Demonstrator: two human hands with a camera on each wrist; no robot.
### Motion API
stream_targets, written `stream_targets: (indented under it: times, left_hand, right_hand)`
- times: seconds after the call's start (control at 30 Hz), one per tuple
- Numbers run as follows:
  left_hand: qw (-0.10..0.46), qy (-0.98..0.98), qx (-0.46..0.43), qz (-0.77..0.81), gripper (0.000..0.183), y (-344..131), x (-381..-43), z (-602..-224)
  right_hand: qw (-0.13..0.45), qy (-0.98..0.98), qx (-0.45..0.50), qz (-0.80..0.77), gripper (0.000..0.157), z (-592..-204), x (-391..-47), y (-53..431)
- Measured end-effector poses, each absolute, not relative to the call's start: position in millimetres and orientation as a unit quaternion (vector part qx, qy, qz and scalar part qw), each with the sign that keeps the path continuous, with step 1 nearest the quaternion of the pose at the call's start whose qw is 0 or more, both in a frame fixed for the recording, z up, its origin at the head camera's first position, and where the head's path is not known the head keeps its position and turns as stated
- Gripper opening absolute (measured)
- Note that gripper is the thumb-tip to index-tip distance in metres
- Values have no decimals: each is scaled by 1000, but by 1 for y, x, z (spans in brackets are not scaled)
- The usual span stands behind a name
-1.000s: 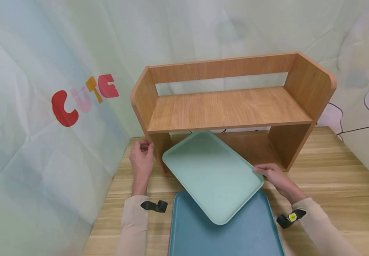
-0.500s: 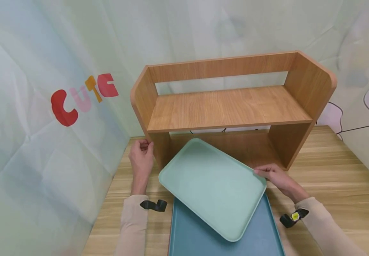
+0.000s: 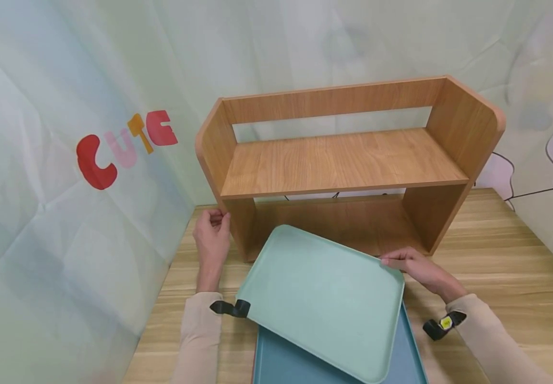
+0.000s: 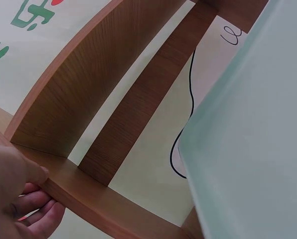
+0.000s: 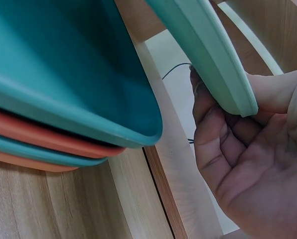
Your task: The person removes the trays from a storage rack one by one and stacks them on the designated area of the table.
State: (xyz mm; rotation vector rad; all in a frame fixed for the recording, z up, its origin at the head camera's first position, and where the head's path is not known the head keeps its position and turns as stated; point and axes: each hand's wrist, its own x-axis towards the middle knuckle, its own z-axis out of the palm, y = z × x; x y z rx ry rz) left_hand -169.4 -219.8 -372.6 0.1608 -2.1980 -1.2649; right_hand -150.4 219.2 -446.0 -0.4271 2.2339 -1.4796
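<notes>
A mint-green tray [image 3: 324, 304] hangs tilted in front of a wooden desktop shelf [image 3: 343, 162]. My right hand [image 3: 415, 269] pinches its right rim; in the right wrist view the thumb lies on one side and curled fingers on the other. Below it, a blue tray [image 3: 278, 360] tops a stack and is partly covered. My left hand [image 3: 212, 242] grips the front edge of the shelf's left side panel [image 4: 83, 204], thumb on one face and fingers behind.
More trays show under the blue one in the right wrist view, including a red-orange tray [image 5: 49, 134]. The stack stands on the wood-grain table [image 3: 492, 256]. A printed curtain [image 3: 89, 256] hangs behind and to the left.
The mint tray has come out of the shelf's lower compartment toward me, turning so its long side lies more across the shelf front. The right hand shifted slightly along; the left hand stayed put.
</notes>
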Motion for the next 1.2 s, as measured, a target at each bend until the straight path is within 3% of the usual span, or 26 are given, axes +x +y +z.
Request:
stream_targets:
  times: [1.2]
  left_hand:
    - [288,-829,73,-474,20,-219,-170,-372]
  right_hand:
    - [264,801,-254,-473,27,-443,-158,214]
